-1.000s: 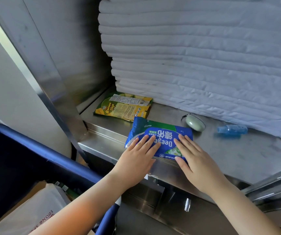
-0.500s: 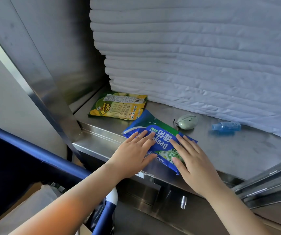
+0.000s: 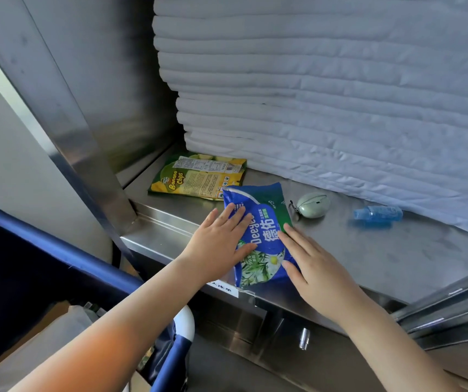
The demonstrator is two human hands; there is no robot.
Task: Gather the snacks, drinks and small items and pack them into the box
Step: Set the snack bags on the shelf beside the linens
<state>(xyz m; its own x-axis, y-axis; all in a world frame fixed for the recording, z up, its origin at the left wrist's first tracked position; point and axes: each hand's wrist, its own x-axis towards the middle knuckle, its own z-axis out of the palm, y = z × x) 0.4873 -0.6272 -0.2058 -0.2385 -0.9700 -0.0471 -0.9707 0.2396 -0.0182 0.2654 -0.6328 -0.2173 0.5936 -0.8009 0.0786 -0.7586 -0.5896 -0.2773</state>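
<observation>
Flatly, the blue wipes pack is pressed between the left hand and right hand, fingers straight, nothing gripped.

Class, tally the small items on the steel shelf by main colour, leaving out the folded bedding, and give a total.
Blue: 2 (wipes pack, bottle)
Yellow: 1 (chips bag)
Pale green: 1 (oval gadget)
Total: 4

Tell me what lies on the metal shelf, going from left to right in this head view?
Banana chips bag → blue wipes pack, with both hands resting flat on it → green egg-shaped gadget → small blue bottle lying on its side.
</observation>
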